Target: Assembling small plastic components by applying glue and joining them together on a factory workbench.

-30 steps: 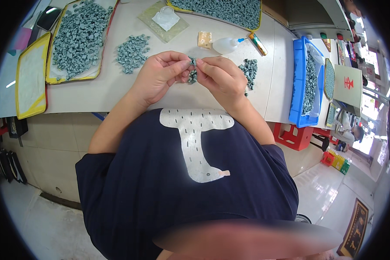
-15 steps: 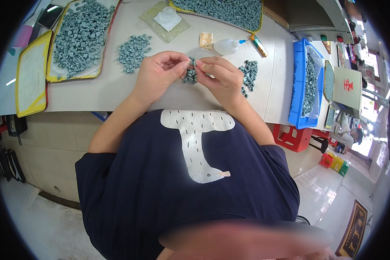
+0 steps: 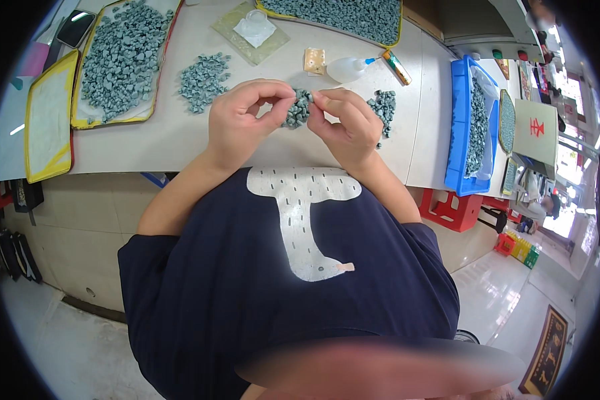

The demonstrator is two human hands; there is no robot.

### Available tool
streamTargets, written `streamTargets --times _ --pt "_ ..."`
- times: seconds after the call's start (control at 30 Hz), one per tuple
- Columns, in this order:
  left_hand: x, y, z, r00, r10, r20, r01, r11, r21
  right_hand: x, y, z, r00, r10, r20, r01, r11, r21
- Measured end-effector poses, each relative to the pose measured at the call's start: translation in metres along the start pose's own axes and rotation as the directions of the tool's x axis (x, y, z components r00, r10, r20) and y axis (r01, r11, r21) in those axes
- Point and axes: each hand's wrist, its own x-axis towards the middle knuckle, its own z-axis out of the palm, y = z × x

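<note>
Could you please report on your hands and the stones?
Left hand and right hand apart, fingers curled; grip contents unclear. Small grey-green stone pieces heaped between them. Translucent blue-tipped plastic bottle beyond right hand, not blocking.

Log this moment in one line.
Left hand: curled; Right hand: curled; Holding: unclear; Between hands: gray-green stones; Beyond: blue-tipped bottle
</note>
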Motion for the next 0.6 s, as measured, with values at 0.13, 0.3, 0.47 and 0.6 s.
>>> streamTargets --times 0.13,0.3,0.47,0.6 --pt "-0.0011 0.0023 0.0002 0.999 -0.052 0.013 0.053 0.998 -0.019 0.0003 -0.0012 0.0001 1.000 -0.014 -0.028 0.013 1.000 -0.021" --pt "-0.0023 0.0023 0.0013 0.997 -0.074 0.012 0.075 0.995 -0.072 0.0022 -0.0016 0.0000 0.996 -0.089 -0.008 0.088 0.996 -0.027" --pt "-0.0018 0.0044 0.0015 0.996 -0.081 0.026 0.083 0.992 -0.096 0.0036 -0.0026 -0.0003 0.993 -0.121 0.015 0.122 0.992 -0.029" --pt "-0.0018 0.0032 0.0047 0.995 -0.098 0.025 0.099 0.990 -0.097 0.0045 -0.0021 -0.0037 0.987 -0.157 0.035 0.158 0.986 -0.051"
